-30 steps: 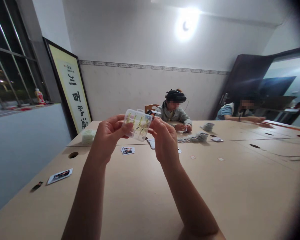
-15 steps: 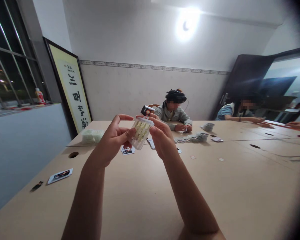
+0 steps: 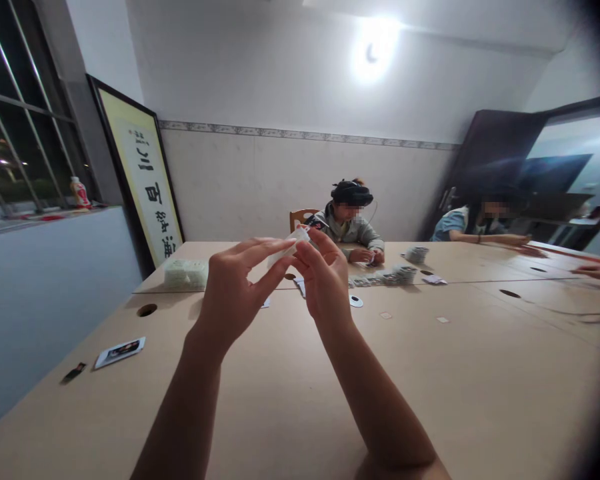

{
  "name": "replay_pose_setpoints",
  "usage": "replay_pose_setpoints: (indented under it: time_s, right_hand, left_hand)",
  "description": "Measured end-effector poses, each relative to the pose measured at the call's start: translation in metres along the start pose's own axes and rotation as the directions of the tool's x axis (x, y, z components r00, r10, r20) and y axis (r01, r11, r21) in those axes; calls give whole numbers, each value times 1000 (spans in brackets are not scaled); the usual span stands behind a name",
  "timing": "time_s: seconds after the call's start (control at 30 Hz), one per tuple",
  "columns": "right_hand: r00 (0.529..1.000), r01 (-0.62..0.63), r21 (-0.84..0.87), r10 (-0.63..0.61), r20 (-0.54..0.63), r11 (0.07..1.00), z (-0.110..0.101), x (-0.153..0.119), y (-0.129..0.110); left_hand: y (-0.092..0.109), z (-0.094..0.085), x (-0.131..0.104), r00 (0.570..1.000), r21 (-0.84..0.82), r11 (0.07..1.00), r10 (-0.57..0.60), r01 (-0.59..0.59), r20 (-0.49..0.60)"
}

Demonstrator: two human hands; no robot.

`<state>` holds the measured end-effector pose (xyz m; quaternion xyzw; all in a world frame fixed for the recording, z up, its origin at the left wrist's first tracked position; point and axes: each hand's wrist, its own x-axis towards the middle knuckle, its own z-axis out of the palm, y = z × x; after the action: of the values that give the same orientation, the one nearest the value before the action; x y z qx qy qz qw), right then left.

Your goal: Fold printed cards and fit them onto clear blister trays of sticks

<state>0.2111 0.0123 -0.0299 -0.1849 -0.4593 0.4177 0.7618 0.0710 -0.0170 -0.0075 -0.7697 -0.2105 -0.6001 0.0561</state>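
Between my hands, above the table, a small translucent plastic case [image 3: 289, 247] is tilted nearly edge-on. My left hand [image 3: 243, 283] grips its left side, thumb below and fingers above. My right hand [image 3: 325, 270] pinches its right end, with a small dark printed card [image 3: 317, 226] sticking out beyond the fingers. What lies inside the case cannot be made out. Behind my left hand, a stack of clear cases [image 3: 185, 274] rests on the table. White cards behind my hands are mostly covered.
The pale table [image 3: 280, 400] carries a printed packet [image 3: 120, 352] and a dark card [image 3: 73, 373] at left. Packed cases [image 3: 400, 274] lie before a seated person [image 3: 353, 227]. Another person [image 3: 480, 223] sits at right. The table has round holes [image 3: 147, 310].
The case has turned from face-on to nearly edge-on, hiding its contents. My left hand has shifted right, its fingers now over the case. The dark card has moved right, close to my right fingers.
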Motion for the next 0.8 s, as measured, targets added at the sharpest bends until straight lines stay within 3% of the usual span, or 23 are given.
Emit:
replay_pose_setpoints:
  time_s: [0.17, 0.57, 0.8]
  right_hand:
    - [999, -38, 27, 39, -33, 999, 4, -4, -1]
    - [995, -79, 55, 82, -58, 995, 6, -6, -2]
    - [992, -64, 54, 69, -103, 997, 11, -9, 3]
  left_hand:
    - [-3, 4, -2, 992, 122, 988, 106, -97, -63]
    - [-10, 3, -5, 979, 200, 961, 200, -190, -31]
    - [-10, 9, -4, 945, 474, 837, 325, -273, -29]
